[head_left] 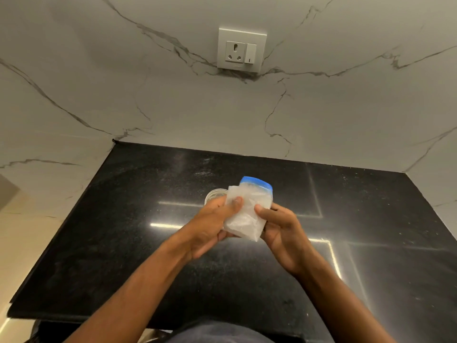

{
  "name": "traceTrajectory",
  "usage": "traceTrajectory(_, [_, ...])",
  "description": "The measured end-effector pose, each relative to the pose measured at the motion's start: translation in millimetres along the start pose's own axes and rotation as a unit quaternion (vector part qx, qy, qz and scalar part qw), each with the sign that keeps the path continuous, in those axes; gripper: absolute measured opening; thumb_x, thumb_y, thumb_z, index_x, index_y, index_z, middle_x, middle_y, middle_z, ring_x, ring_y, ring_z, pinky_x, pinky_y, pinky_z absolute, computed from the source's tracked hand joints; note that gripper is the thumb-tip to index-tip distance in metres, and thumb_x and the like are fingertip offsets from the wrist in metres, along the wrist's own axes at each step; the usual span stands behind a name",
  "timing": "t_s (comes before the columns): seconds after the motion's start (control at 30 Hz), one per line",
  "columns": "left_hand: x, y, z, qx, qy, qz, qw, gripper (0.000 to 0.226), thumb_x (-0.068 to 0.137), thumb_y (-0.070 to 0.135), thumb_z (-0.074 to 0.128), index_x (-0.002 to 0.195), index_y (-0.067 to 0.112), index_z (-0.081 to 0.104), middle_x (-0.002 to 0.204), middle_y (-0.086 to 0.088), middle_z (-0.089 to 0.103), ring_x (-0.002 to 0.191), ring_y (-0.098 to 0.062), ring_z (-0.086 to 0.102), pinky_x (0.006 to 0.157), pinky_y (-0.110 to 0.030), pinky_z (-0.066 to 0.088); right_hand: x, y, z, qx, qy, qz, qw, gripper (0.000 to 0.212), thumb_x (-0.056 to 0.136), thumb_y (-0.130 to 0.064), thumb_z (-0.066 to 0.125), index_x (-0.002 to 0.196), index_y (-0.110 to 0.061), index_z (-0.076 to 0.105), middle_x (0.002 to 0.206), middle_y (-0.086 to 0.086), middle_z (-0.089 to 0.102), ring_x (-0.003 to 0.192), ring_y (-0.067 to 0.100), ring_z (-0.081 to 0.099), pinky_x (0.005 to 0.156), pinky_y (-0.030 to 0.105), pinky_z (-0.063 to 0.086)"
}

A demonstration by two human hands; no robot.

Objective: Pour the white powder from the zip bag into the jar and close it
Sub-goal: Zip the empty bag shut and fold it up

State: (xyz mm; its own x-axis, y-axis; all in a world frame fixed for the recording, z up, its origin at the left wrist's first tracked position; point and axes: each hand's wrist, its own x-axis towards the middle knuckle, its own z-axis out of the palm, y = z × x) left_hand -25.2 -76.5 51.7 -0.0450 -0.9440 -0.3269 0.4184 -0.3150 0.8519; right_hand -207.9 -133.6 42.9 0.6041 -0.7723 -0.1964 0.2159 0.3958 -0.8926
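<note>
Dark cloth (217, 330) fills the bottom edge of the view, cut off by the frame, and both bare forearms rise from there over the near edge of the black counter (123, 243). Above the middle of the counter the two hands are close together, both clamped on the zip bag (247, 214). The left hand (210, 229) grips the bag's left side, its thumb pressed flat on the front and its fingers hidden behind the plastic. The right hand (282, 233) pinches the right edge, thumb on the front, the other fingers out of sight behind. The bag is held off the counter, roughly upright and crumpled, its blue zip strip (257, 183) uppermost; whether the zip is sealed cannot be told. White powder (241, 225) shows cloudily through the plastic in the lower part. Just behind the left hand, only a clear curved rim of the jar (214, 194) peeks out; the rest of it is hidden by the hand and bag, and whether it carries a lid cannot be made out. Faint white dust (205, 169) flecks the counter toward its far edge. On the marble wall (346, 107) beyond sits a socket (241, 50) with a switch.
</note>
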Motion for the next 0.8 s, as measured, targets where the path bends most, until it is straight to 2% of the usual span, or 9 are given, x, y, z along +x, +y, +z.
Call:
traceTrajectory(0.2, [-9.5, 1.6, -3.1, 0.046, 0.036, -0.050, 0.997, 0.024, 0.102, 0.017, 0.066, 0.123, 0.008, 0.073, 0.115, -0.014, 0.081, 0.099, -0.027, 0.081, 0.072, -0.038, 0.067, 5.9, 6.1, 2.0, -0.096, 0.066, -0.083, 0.990, 0.035, 0.092, 0.007, 0.065, 0.102, -0.019, 0.085, 0.110, 0.010, 0.081, 0.099, 0.031, 0.078, 0.071, 0.035, 0.064])
traceTrajectory(0.33, [-26.9, 0.3, -13.1, -0.108, 0.041, -0.050, 0.992, 0.042, 0.097, 0.018, 0.057, 0.135, 0.000, 0.064, 0.127, -0.027, 0.073, 0.109, -0.037, 0.076, 0.088, -0.046, 0.066, 3.7, 13.6, 4.6, -0.213, 0.016, -0.205, 0.955, 0.049, 0.083, 0.020, 0.057, 0.089, -0.018, 0.086, 0.116, -0.003, 0.080, 0.112, 0.020, 0.075, 0.080, 0.033, 0.065])
traceTrajectory(0.43, [-47.0, -1.1, -22.9, -0.131, 0.028, -0.033, 0.990, 0.054, 0.100, 0.038, 0.065, 0.140, 0.003, 0.061, 0.133, -0.028, 0.070, 0.121, -0.041, 0.071, 0.103, -0.052, 0.058, 3.4, 18.2, 12.1, -0.409, -0.006, -0.322, 0.854, 0.036, 0.081, 0.021, 0.068, 0.090, -0.011, 0.082, 0.127, -0.002, 0.074, 0.116, 0.016, 0.073, 0.091, 0.031, 0.062])
traceTrajectory(0.5, [-58.9, -4.1, -24.8, -0.059, 0.072, -0.013, 0.996, 0.049, 0.096, 0.032, 0.074, 0.134, 0.003, 0.064, 0.127, -0.023, 0.075, 0.116, -0.036, 0.074, 0.095, -0.045, 0.063, 2.4, 26.3, 22.9, -0.504, -0.026, -0.357, 0.786, 0.031, 0.079, 0.022, 0.076, 0.091, -0.005, 0.082, 0.133, 0.008, 0.071, 0.118, 0.027, 0.072, 0.092, 0.035, 0.063])
traceTrajectory(0.53, [-63.9, -5.7, -26.5, -0.044, 0.096, -0.003, 0.994, 0.043, 0.095, 0.022, 0.075, 0.131, 0.001, 0.066, 0.123, -0.022, 0.076, 0.113, -0.034, 0.076, 0.090, -0.040, 0.065, 2.4, 31.2, 28.8, -0.502, -0.034, -0.360, 0.786, 0.032, 0.080, 0.023, 0.074, 0.092, -0.005, 0.082, 0.137, 0.010, 0.069, 0.123, 0.029, 0.069, 0.094, 0.037, 0.062])
traceTrajectory(0.57, [-69.9, -7.1, -30.7, -0.048, 0.119, 0.003, 0.992, 0.037, 0.095, 0.013, 0.074, 0.128, -0.002, 0.067, 0.121, -0.022, 0.077, 0.110, -0.033, 0.077, 0.085, -0.037, 0.066, 1.4, 35.0, 34.1, -0.465, -0.041, -0.341, 0.816, 0.034, 0.083, 0.021, 0.069, 0.094, -0.008, 0.083, 0.142, 0.009, 0.066, 0.129, 0.029, 0.065, 0.097, 0.038, 0.061])
traceTrajectory(0.67, [-93.1, -6.7, -50.3, -0.056, 0.169, 0.032, 0.983, 0.031, 0.095, 0.000, 0.070, 0.125, -0.006, 0.068, 0.119, -0.025, 0.076, 0.104, -0.031, 0.079, 0.080, -0.034, 0.067, -5.7, 36.7, 58.8, -0.167, -0.053, -0.130, 0.976, 0.036, 0.084, -0.007, 0.060, 0.109, -0.019, 0.082, 0.145, 0.002, 0.066, 0.128, 0.029, 0.066, 0.092, 0.042, 0.062])
traceTrajectory(0.73, [-113.8, -5.8, -69.8, -0.020, 0.189, 0.057, 0.980, 0.032, 0.094, 0.000, 0.072, 0.125, -0.003, 0.069, 0.118, -0.022, 0.077, 0.106, -0.031, 0.078, 0.083, -0.035, 0.067, -12.2, 44.4, 78.4, -0.029, -0.054, -0.001, 0.998, 0.052, 0.081, -0.026, 0.070, 0.132, -0.024, 0.071, 0.139, 0.005, 0.069, 0.117, 0.035, 0.072, 0.088, 0.046, 0.064])
traceTrajectory(0.8, [-136.1, -6.9, -90.6, 0.005, 0.192, 0.076, 0.978, 0.036, 0.087, 0.005, 0.077, 0.122, 0.000, 0.072, 0.115, -0.018, 0.079, 0.105, -0.029, 0.079, 0.082, -0.034, 0.067, -18.8, 59.0, 101.0, -0.052, -0.066, 0.051, 0.995, 0.052, 0.088, -0.036, 0.079, 0.137, -0.028, 0.065, 0.134, 0.007, 0.072, 0.116, 0.034, 0.073, 0.090, 0.046, 0.063])
